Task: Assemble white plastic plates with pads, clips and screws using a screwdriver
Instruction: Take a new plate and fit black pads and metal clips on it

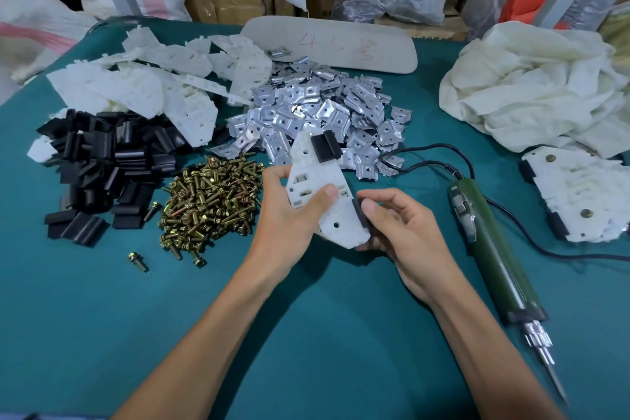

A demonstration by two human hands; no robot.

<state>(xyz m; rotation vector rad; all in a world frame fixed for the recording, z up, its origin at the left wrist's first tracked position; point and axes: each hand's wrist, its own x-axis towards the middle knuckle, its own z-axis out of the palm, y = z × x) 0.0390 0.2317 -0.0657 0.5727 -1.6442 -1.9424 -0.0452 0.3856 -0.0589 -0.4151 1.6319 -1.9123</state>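
Note:
My left hand [289,215] grips a white plastic plate [318,181] above the green table, thumb across its face. One black pad [325,145] sits clipped on the plate's upper edge. My right hand [399,225] pinches a second black pad [361,215] against the plate's lower right edge. Piles lie beyond: white plates [153,85], black pads [102,160], brass screws [211,201] and metal clips [324,112]. A green electric screwdriver [494,249] lies on the table right of my right hand, tip toward me.
Finished plates [579,194] with pads and screws are stacked at the right edge. A crumpled cream cloth [538,85] lies behind them. A beige board [330,44] sits at the back. The screwdriver cord [429,155] loops past the clips. Bags and cartons stand behind the table.

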